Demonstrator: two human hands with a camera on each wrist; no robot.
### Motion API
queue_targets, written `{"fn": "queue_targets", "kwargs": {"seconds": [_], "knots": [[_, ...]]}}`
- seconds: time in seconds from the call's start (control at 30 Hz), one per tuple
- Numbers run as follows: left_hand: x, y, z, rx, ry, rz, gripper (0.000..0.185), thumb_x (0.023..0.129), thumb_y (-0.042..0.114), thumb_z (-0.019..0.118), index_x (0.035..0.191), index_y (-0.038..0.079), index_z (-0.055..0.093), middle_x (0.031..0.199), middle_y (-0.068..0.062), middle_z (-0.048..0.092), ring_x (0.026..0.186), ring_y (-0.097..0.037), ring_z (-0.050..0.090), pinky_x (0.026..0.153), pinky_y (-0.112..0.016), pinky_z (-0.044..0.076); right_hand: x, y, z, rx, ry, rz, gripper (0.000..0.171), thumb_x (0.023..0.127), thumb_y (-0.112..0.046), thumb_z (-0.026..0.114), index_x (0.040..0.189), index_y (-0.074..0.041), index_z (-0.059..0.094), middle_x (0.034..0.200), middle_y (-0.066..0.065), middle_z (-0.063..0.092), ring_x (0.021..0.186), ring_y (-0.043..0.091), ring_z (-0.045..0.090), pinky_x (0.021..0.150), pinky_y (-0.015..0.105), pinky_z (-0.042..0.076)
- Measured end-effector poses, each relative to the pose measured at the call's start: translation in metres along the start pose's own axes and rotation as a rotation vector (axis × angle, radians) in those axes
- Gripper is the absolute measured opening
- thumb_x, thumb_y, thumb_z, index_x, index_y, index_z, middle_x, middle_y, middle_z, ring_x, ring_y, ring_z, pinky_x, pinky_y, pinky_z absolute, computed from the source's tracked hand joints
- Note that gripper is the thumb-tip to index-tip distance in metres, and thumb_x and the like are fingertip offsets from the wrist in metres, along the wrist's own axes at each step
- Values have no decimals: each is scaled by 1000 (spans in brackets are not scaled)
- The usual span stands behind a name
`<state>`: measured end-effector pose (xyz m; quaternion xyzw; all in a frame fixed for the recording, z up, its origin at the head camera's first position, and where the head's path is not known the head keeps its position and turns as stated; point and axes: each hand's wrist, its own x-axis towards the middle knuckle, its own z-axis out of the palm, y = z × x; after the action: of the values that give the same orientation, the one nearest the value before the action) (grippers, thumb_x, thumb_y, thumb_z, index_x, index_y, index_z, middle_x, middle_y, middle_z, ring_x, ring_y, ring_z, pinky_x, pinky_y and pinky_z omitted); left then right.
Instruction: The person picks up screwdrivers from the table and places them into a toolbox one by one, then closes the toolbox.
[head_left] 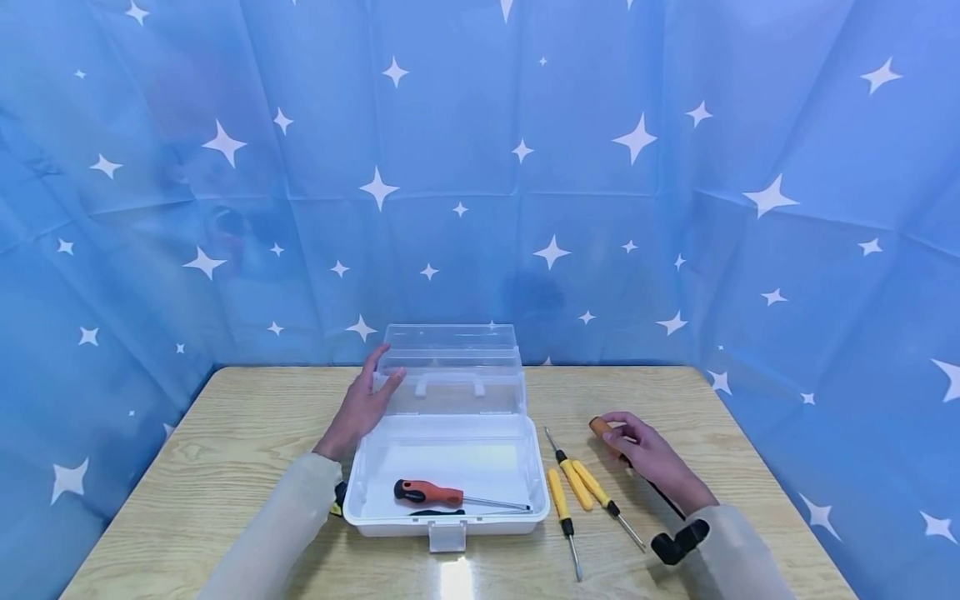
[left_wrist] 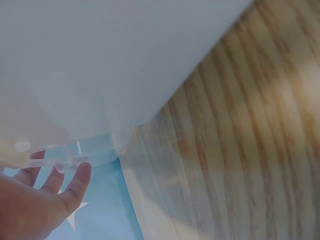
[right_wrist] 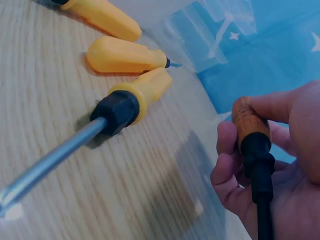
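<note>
A white plastic toolbox (head_left: pixel 540 500) stands with its clear lid (head_left: pixel 450 393) raised. My left hand (head_left: pixel 365 412) holds the lid's left edge, thumb on the inner side; its fingers (left_wrist: pixel 77 182) also show at the lid's edge in the left wrist view. My right hand (head_left: pixel 651 450) grips a screwdriver by its orange-brown handle (right_wrist: pixel 250 117), above the table to the right of the box. A black collar and dark shaft run back under the palm; the tip is hidden. Inside the box lies a red-and-black screwdriver (head_left: pixel 431 492), with a black-handled tool (head_left: pixel 442 512) by the front wall.
Three yellow-handled screwdrivers (head_left: pixel 558 496) lie on the wooden table (head_left: pixel 225 467) between the box and my right hand. A black-and-yellow object (head_left: pixel 337 500) is partly hidden at the box's left side. A blue star-patterned curtain (head_left: pixel 465 167) surrounds the table's back and sides.
</note>
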<state>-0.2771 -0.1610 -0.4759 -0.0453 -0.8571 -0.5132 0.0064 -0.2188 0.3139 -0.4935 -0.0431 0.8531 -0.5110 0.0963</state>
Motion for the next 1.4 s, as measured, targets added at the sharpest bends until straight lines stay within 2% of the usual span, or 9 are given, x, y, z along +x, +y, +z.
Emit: {"fn": "queue_targets", "kwargs": {"seconds": [0.23,0.5,0.8,1.07,1.27,1.4], "knots": [[-1,0,0,-8,-2,-5,81,91,74,44,157,41,12,166,-9,14,149,-42,20,111,-69,26,-2,-10,-2,-15,-18,-36,42,104,-30,53,138,-8,47,98,25,59,81,35,58,62,37,51],[0,-2,0,-11,-6,-2,81,90,75,44,157,41,12,166,-8,13,150,-41,17,112,-68,23,-5,-23,-4,15,-28,-85,42,103,-28,54,137,-5,46,108,28,57,87,37,58,70,39,53],[-1,-1,0,-16,-5,-9,82,89,76,44,157,41,13,166,-7,13,150,-41,17,112,-68,24,-8,-33,-6,24,-57,-114,44,104,-30,53,140,-7,44,105,28,57,85,37,58,67,39,52],[-1,-1,0,-11,-2,-10,82,90,75,44,157,40,13,166,-8,14,150,-41,18,111,-69,24,-5,-39,-5,46,-63,-109,43,104,-34,52,140,-13,45,115,28,55,90,46,56,71,43,54],[-1,0,1,-15,-1,-16,82,90,75,44,157,40,13,166,-7,14,150,-40,17,112,-69,23,-7,-46,-5,29,-71,-126,44,103,-34,53,141,-11,45,119,27,54,91,41,59,73,41,55],[-2,0,0,-16,-4,-18,83,89,76,45,157,41,13,166,-7,14,150,-40,18,112,-69,24,-7,-50,-5,16,-76,-146,43,104,-32,53,140,-11,46,114,22,57,88,38,59,72,39,54]]}}
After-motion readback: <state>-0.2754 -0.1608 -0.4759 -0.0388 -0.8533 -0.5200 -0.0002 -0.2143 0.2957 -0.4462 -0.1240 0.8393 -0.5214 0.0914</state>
